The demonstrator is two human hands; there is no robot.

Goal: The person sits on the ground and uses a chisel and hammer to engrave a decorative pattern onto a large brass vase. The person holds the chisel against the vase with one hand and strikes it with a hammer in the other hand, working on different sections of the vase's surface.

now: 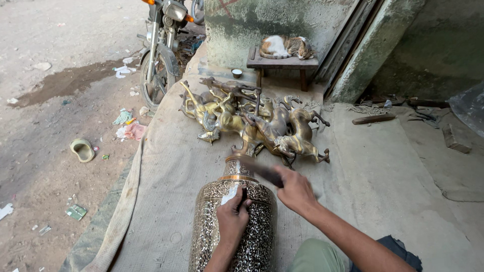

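A large engraved brass vase (237,226) lies in front of me with its neck pointing away. My left hand (233,217) rests on its shoulder and pinches a thin dark chisel against the metal. Just to the right, my right hand (295,190) grips a small hammer (262,171), its dark head blurred above the vase's neck. Beyond the vase lies a heap of brass horse figures (254,123) on the grey mat.
A grey mat (373,176) covers the ground. A motorcycle (160,48) stands at the back left. A cat (285,47) sleeps on a small wooden stool (282,64) by the wall. Litter and a sandal (82,149) lie on the dirt at left.
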